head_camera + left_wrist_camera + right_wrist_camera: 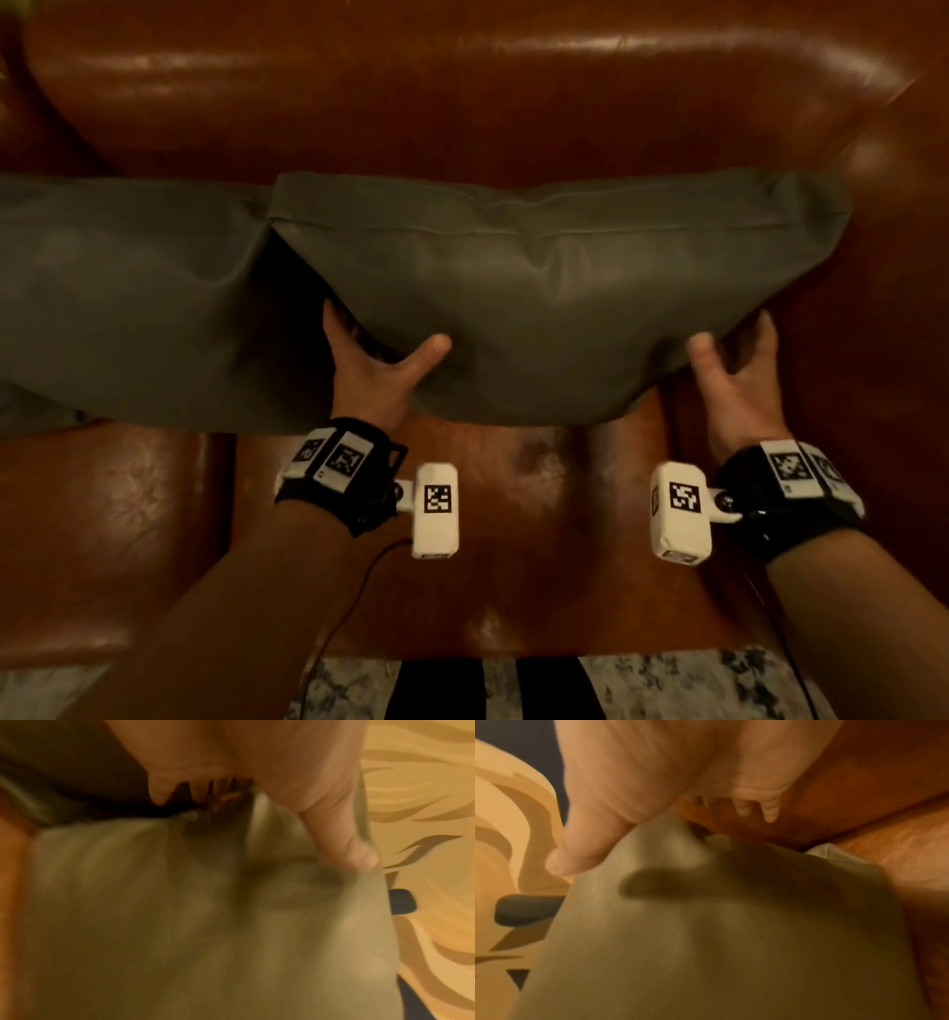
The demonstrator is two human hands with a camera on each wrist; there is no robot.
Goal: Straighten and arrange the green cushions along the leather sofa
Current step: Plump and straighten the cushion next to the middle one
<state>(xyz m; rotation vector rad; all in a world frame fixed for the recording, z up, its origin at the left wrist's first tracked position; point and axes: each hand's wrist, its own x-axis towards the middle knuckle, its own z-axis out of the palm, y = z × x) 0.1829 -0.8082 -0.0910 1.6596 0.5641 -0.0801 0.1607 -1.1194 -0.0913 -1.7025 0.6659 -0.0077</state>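
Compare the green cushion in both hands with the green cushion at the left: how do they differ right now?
The held cushion is gripped at its lower edge by the left hand and right hand; the left cushion is untouched. The held cushion shows whole, with a seam along its top; the left cushion runs out of the head view. The held cushion's corner overlaps the left cushion. Both are dull green and lean against the sofa back.

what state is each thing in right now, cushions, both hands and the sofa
held cushion: gripped at both lower corners, dented and creased
second cushion: left of it, propped against the backrest, untouched
left hand: grips the lower left corner, thumb on front
right hand: grips the lower right corner, thumb on front
leather sofa: seat bare below the held cushion
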